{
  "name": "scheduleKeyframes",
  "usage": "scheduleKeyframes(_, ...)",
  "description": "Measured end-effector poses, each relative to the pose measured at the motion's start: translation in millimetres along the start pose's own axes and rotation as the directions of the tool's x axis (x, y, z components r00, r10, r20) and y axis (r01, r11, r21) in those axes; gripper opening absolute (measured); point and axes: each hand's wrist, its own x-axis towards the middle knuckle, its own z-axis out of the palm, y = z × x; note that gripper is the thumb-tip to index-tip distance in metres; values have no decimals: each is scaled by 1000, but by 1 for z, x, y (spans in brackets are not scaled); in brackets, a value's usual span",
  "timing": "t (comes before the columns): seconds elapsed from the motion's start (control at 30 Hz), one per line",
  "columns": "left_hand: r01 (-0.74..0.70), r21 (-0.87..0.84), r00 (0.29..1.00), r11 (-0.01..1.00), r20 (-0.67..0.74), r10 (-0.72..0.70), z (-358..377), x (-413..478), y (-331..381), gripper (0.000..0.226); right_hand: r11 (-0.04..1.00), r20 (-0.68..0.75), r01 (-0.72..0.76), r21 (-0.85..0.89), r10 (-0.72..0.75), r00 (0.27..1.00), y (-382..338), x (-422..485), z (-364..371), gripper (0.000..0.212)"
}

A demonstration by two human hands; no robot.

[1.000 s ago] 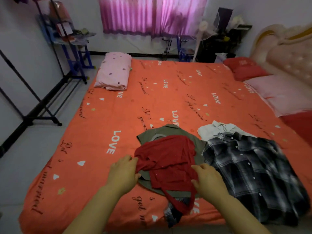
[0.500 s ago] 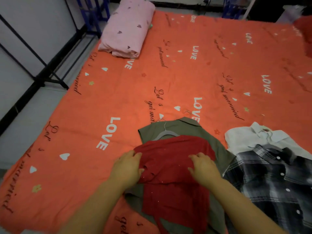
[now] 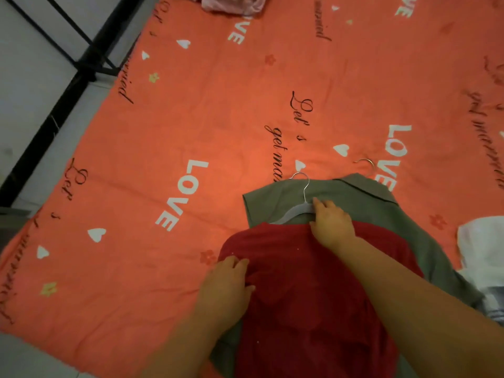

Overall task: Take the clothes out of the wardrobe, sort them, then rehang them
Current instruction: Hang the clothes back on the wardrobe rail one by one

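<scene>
A red garment (image 3: 313,296) lies on top of an olive green shirt (image 3: 362,208) on the orange bed sheet (image 3: 191,118). A white hanger (image 3: 296,210) with a metal hook rests on the green shirt just above the red garment's top edge. My left hand (image 3: 226,282) grips the red garment's left edge with curled fingers. My right hand (image 3: 331,222) reaches over the top of the red garment, its fingertips touching the hanger's right arm. A second metal hook (image 3: 365,162) pokes out beyond the green shirt's collar.
A white shirt (image 3: 480,241) and a bit of plaid shirt (image 3: 493,306) lie at the right edge. A pink folded blanket (image 3: 231,4) sits at the top. The black rack frame (image 3: 68,85) stands on the floor left of the bed.
The view has tilted down and closer. My right hand moved up from the red garment's top edge to the white hanger. My left hand stays on the garment's left edge.
</scene>
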Motion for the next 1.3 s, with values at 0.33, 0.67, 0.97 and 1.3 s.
scheduleKeyframes(0.33,7,-65,996,998,-93,-13,0,2,-4,57,980,-139,69,184,-44,989,-8,-11,5,21)
scheduleKeyframes(0.67,0,-120,912,993,-408,-49,-62,-87,-8,56,899,-267,346,270,-275,924,-80,-154,-81,14)
scheduleKeyframes(0.97,14,-111,437,994,-893,-106,-108,-252,-69,40,754,-367,624,206,-531,764,-210,-325,-147,22)
scheduleKeyframes(1.3,102,-310,108,945,-941,-320,-76,-524,-189,39,451,-410,891,51,-804,430,-387,-537,-117,27)
